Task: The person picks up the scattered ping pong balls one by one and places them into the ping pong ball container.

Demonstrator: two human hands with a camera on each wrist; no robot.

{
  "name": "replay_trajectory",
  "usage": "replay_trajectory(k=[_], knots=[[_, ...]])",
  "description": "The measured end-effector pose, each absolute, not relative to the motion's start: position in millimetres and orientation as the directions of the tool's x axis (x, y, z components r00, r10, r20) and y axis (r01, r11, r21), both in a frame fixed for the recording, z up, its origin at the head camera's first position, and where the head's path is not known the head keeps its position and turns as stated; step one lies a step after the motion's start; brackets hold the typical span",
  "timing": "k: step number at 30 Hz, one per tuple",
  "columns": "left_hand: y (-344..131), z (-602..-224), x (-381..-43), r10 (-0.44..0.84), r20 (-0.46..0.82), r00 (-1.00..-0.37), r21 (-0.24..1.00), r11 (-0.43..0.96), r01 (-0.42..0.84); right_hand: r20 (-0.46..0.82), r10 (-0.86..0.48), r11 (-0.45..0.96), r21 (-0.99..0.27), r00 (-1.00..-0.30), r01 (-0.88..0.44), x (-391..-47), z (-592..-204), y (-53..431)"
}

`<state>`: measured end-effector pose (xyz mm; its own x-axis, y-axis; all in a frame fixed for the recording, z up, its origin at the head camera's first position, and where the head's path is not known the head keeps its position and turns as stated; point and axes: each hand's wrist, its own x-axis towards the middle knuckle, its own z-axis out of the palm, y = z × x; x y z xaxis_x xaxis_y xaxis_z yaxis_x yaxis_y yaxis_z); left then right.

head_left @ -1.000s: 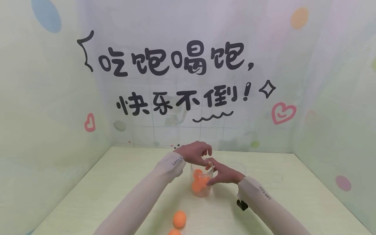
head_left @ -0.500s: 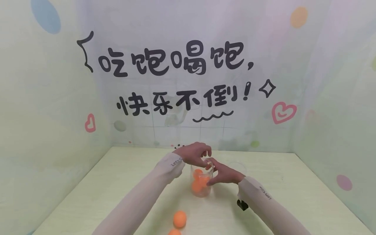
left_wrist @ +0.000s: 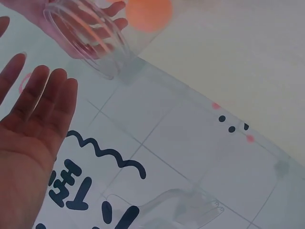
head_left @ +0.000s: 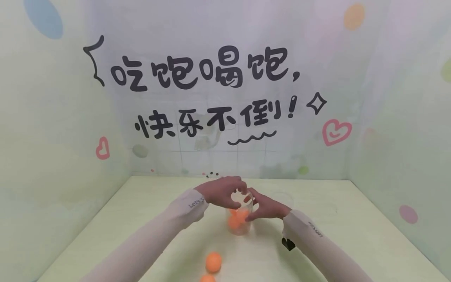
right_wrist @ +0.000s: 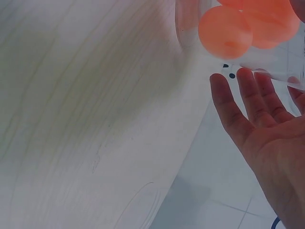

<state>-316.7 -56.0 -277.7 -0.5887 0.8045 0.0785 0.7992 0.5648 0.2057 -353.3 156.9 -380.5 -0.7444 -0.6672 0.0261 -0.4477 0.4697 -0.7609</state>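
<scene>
A clear jar (head_left: 239, 227) stands upright on the table, with several orange balls (head_left: 234, 221) inside. My right hand (head_left: 270, 206) holds the jar from the right side, its fingers and thumb around the wall. In the right wrist view, the fingers of my right hand (right_wrist: 271, 129) lie along the clear wall beside the balls (right_wrist: 226, 32). My left hand (head_left: 222, 192) is at the left of the jar's mouth, fingers curved and nothing in them. In the left wrist view, the palm of my left hand (left_wrist: 33, 133) shows near the jar's rim (left_wrist: 88, 40).
Two more orange balls lie nearer on the table: one ball (head_left: 213, 262) in full, another ball (head_left: 208, 278) cut by the bottom edge. Faint, clear round outlines (head_left: 282, 197) show on the tabletop behind the right hand. A patterned backdrop (head_left: 225, 156) encloses the table's back and sides.
My left hand has shifted left and slightly down from above the jar's mouth. My right hand keeps its hold on the jar. The head view has turned slightly.
</scene>
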Motion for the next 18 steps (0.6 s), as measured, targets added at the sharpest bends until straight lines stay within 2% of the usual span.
replay_trajectory(k=[9,18], knots=[[-71,-291,-300,0.833,0.087,-0.546,0.216,0.519,0.827,0.057,-0.685,0.443,-0.759,-0.727,-0.477,-353,-376,156],[-73,-314,-277,0.87,0.095,-0.484,0.208,0.458,0.864,0.024,-0.658,0.481,-0.756,-0.753,-0.444,-352,-379,154]])
